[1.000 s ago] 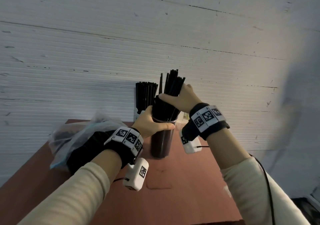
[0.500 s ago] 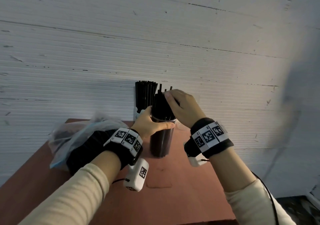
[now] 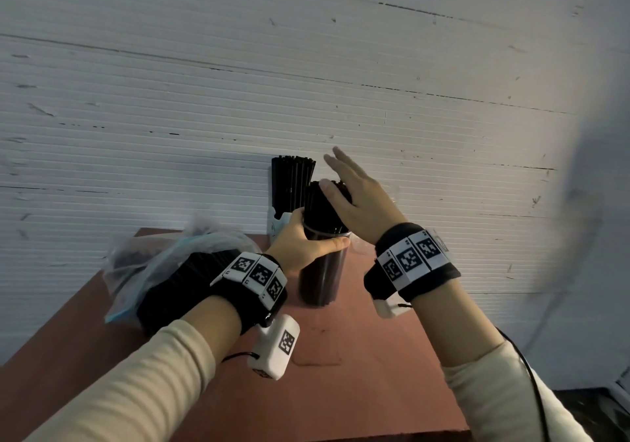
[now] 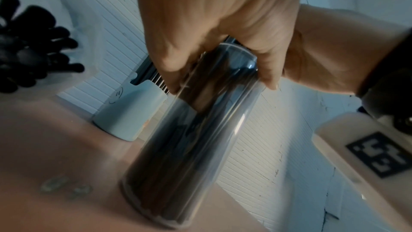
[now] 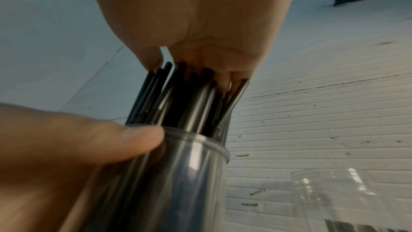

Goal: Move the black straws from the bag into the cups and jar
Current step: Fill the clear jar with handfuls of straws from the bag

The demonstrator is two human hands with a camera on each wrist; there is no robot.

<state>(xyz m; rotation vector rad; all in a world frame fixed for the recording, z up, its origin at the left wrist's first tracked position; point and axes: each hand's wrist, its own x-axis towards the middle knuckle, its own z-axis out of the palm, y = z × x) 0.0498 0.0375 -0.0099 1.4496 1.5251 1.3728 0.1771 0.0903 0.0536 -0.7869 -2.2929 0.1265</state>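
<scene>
Two hands work at a red-brown table [image 3: 358,373] that stands against a white wall [image 3: 306,66].

At the far left lies a clear bag [image 3: 163,261]. It is crinkly, with a blue edge. More black straws show at its open end, just behind the left wrist.

Next comes the left hand [image 3: 300,247]. Its fingers and thumb curl round the top of a tall clear cup [image 3: 322,271], just under the rim. The cup stands on the table and touches it. In the left wrist view the cup looks tilted, but that may only be the camera.

Inside the cup are the straws [image 3: 324,203]. They are thin, long, black and a bit shiny. They are packed tight and fill the cup from bottom to top. Their ends stick up past the rim in a bunch.

Behind the cup, close to the wall, stands a pale cup [image 3: 278,225] with a little smile drawn on it. It too is full of black straws that stand straight up.

The right hand [image 3: 361,203] is flat and spread wide, fingers straight. Its palm rests on the tops of the straws in the clear cup. It grips nothing.

At the far right, near the wall, stands a clear jar [image 5: 343,200]. Something dark shows low inside it, too blurry to make out.
</scene>
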